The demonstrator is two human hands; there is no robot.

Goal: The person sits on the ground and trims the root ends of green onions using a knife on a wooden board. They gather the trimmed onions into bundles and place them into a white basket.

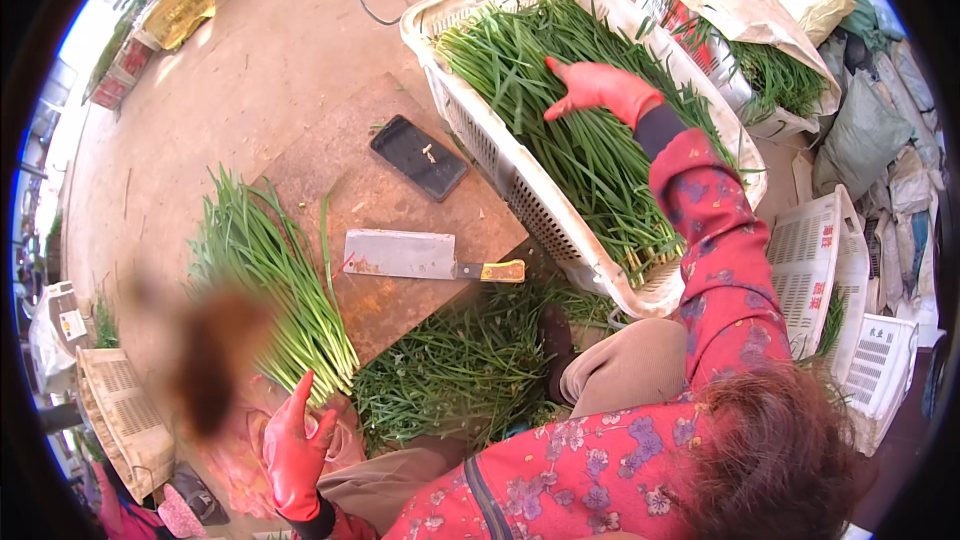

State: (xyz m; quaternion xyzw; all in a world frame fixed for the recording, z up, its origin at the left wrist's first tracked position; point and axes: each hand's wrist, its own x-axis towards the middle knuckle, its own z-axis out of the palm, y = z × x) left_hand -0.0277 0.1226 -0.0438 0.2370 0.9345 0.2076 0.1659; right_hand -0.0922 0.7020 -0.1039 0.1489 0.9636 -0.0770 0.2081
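Observation:
My right hand (604,94), in a red rubber glove, is over the garlic chives (555,135) in a long white plastic crate (532,187), thumb and forefinger apart. My left hand (296,450), gloved alike, is raised by my lap with its fingers apart and holds nothing. Just beyond it lies a bunch of garlic chives (285,270), cut ends towards me, along the left edge of a rusty board (375,315). On the board a cleaver (401,253) with a yellow-ended handle lies flat, and a dark smartphone (420,157) rests farther back with a small scrap on it.
Loose green trimmings (457,360) cover the ground between board and my legs. Another crate of greens (780,82) stands at the upper right, with sacks (862,127) and white crates (810,270) on the right. A beige crate (124,412) is at lower left. A blurred dark spot hides part of the left.

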